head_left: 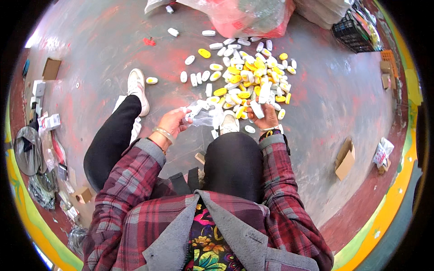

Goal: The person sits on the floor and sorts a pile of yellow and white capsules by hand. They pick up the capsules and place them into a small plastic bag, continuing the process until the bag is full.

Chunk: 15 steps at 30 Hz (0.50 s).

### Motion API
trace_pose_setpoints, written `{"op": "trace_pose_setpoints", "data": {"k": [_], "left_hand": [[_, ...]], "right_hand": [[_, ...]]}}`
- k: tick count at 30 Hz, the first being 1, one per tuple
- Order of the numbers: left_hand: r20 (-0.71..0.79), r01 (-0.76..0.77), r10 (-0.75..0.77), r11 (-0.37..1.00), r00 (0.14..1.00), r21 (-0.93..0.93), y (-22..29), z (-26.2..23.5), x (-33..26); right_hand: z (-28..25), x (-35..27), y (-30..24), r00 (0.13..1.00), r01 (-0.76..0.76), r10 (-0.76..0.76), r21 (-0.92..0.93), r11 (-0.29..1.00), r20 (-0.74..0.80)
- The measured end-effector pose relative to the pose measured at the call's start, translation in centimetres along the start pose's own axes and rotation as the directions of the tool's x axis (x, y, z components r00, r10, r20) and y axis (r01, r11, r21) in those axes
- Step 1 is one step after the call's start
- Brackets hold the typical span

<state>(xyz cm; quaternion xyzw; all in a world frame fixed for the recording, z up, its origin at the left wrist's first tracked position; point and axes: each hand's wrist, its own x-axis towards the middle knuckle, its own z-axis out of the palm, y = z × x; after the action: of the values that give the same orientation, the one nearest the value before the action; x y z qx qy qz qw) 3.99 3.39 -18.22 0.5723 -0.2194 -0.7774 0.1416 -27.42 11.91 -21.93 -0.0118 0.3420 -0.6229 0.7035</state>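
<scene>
My left hand (pixel 172 123) is closed on the edge of a clear plastic bag (pixel 205 115), which spreads out toward the shoe between my hands. A white oblong plastic piece (pixel 257 109) is gripped in the fingers of my right hand (pixel 267 118), at the near edge of a heap. The heap (pixel 255 72) is made of many small rounded pieces, some white, some yellow, some both. Looser white pieces lie to its left, such as one (pixel 190 59) apart from the rest. What the bag holds is hard to make out through its folds.
Large filled plastic sacks (pixel 253 16) stand beyond the heap, with a black crate (pixel 355 34) to their right. An open cardboard box (pixel 346 159) lies at right. Boxes, bags and a round mesh basket (pixel 29 149) line the left wall. My left shoe (pixel 137 88) rests on the floor.
</scene>
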Motion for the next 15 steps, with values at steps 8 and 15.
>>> {"op": "trace_pose_setpoints", "data": {"k": [8, 15], "left_hand": [[-0.015, -0.02, 0.02, 0.999, 1.0, -0.027, 0.0, -0.5, -0.2], [-0.039, -0.043, 0.041, 0.997, 0.998, -0.069, 0.2, -0.1, -0.7]], "right_hand": [[6.6, 2.4, 0.2, 0.862, -0.437, 0.454, -0.787, 0.436, -0.227], [9.8, 8.1, 5.3, 0.701, 0.12, 0.704, -0.956, -0.268, -0.11]]}}
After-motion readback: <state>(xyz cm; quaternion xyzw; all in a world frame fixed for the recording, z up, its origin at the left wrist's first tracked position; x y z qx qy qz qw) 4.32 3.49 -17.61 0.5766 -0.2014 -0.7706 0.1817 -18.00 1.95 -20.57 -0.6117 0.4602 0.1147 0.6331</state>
